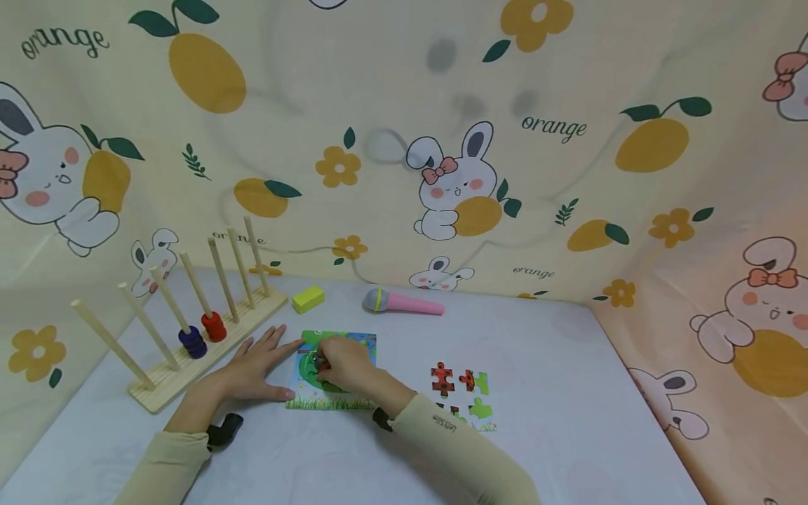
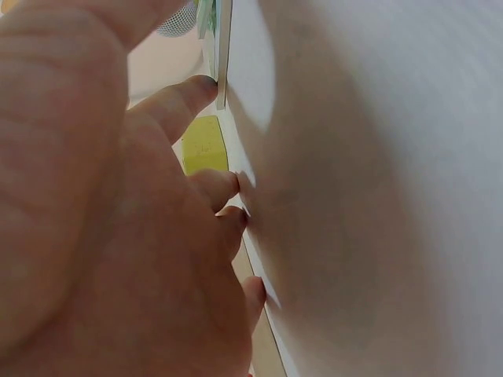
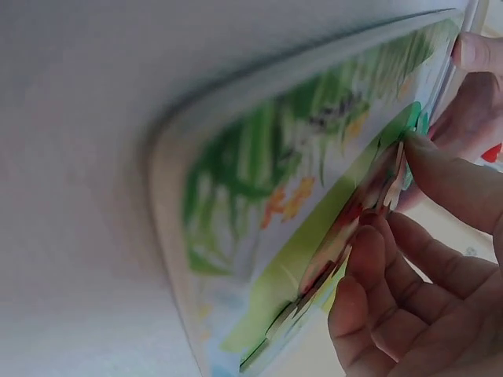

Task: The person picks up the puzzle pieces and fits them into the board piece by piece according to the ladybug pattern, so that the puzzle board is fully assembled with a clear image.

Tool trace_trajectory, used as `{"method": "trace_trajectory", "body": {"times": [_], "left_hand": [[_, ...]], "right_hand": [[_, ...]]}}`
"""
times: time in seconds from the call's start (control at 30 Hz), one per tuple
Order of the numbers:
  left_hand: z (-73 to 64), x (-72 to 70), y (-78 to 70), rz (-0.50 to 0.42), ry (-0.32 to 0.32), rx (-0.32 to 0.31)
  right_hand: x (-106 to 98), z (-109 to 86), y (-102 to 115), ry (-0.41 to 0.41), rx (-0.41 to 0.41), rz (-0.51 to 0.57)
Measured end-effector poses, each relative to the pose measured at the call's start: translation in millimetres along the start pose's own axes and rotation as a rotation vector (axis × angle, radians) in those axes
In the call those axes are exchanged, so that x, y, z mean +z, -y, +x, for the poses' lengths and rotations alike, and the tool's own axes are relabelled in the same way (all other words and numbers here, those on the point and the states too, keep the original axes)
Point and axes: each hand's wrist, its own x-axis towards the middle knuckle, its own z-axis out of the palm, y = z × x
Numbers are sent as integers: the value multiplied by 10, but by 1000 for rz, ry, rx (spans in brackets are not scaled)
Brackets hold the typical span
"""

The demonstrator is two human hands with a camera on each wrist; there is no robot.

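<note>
Left hand (image 1: 255, 369), fingers spread, touches the puzzle board (image 1: 341, 405) at its nine-o'clock side; right hand (image 1: 346, 363) pinches a jigsaw piece (image 3: 391, 187) near its middle. Best level the piece before pressing.

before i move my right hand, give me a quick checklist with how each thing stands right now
1. Left hand touching puzzle board: ok, fingertip at its edge.
2. Right hand has a grip on a puzzle piece: ok, pinched by thumb and finger.
3. That piece seated flush: cannot tell, fingers hide it.
4. Loose pieces in the board: not ok, lying to its right.
5. Microphone clear of the board: ok.
</note>
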Motion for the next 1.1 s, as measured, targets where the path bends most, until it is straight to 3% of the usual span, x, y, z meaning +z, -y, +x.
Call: {"method": "trace_trajectory", "body": {"times": [1.1], "left_hand": [[-10,-2,-12,2,-14,8]], "right_hand": [[16,-26,31,-66,20,-89]]}}
